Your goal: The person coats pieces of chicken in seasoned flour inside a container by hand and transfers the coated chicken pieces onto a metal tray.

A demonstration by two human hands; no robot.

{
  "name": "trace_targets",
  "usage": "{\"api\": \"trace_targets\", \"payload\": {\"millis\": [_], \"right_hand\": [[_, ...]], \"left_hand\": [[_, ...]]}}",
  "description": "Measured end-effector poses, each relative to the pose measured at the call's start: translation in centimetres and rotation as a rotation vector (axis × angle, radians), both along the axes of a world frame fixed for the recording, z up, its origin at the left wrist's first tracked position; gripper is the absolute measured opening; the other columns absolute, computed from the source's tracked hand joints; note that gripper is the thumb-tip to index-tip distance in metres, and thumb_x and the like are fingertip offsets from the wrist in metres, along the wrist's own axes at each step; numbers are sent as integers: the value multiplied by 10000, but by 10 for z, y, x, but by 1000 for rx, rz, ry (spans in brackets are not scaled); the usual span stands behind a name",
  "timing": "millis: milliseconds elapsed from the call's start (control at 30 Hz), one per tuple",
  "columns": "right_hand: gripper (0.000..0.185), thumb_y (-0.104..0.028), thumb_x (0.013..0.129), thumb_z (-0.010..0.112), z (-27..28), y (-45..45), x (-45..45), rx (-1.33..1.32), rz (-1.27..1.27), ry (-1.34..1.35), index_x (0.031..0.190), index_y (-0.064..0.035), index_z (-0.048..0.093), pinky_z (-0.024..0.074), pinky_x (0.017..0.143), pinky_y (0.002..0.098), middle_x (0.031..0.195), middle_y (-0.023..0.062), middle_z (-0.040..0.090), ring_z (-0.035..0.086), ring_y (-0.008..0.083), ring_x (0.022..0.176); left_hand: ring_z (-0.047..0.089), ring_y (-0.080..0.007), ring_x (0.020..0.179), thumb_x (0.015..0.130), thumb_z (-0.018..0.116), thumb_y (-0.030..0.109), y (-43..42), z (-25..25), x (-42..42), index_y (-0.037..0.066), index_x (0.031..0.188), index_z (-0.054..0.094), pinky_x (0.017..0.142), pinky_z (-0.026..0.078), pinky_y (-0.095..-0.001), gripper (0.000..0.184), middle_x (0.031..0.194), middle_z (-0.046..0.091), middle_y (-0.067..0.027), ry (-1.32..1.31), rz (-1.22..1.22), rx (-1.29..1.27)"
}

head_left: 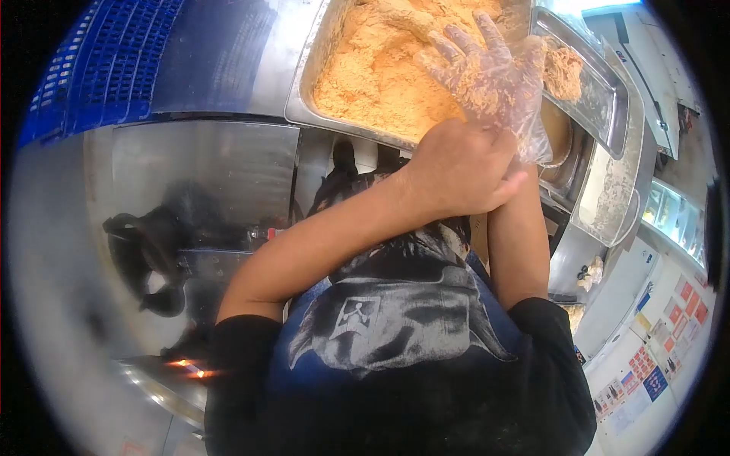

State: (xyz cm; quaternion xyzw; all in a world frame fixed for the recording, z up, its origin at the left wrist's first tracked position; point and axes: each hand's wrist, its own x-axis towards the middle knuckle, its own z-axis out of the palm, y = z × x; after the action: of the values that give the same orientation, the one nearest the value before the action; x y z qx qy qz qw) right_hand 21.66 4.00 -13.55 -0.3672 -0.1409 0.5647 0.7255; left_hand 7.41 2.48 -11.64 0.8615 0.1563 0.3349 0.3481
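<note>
Papers (655,384) dot a pale wall (664,281) right of a shiny steel counter (217,64).

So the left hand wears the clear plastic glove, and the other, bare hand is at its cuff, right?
Not quite: the head view shows the plastic glove on the right hand. The left hand is the bare one at its cuff.

Steep downward view from head height

A crumb-flecked plastic glove (498,95) on the spread right hand (487,72) is gripped near its cuff by the left hand (464,167). Beyond them, breading (372,83) is held in a metal tray (298,102); to their right, a coated lump (563,74) is held in a smaller tray (601,99).
</note>
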Motion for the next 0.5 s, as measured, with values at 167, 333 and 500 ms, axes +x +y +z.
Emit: {"api": "trace_targets", "payload": {"millis": [167, 333, 500], "right_hand": [[969, -794, 1003, 459, 4, 2, -5, -22, -30, 30, 1647, -90, 291, 313, 1226, 728, 1607, 337, 318, 358, 501, 1484], [920, -758, 1048, 391, 1, -6, -3, -28, 8, -63, 1686, -104, 279, 328, 1248, 631, 1664, 277, 322, 355, 436, 1520], [911, -747, 1062, 366, -1, -10, -7, -24, -11, -138, 1701, -104, 276, 330, 1265, 549, 1694, 224, 331, 351, 388, 1546]], "left_hand": [[674, -366, 638, 884, 698, 162, -3, -11, 4, 58, 808, 612, 604, 544, -491, 154, 679, 653, -144, -35, -22, -53], [664, -381, 640, 860, 682, 121, -5, -12, 1, 67, 786, 612, 604, 532, -496, 115, 663, 628, -161, -135, -218, -198], [665, -389, 644, 849, 667, 115, -1, -17, -2, 64, 775, 612, 615, 530, -496, 105, 667, 630, -170, -132, -312, -248]]}}
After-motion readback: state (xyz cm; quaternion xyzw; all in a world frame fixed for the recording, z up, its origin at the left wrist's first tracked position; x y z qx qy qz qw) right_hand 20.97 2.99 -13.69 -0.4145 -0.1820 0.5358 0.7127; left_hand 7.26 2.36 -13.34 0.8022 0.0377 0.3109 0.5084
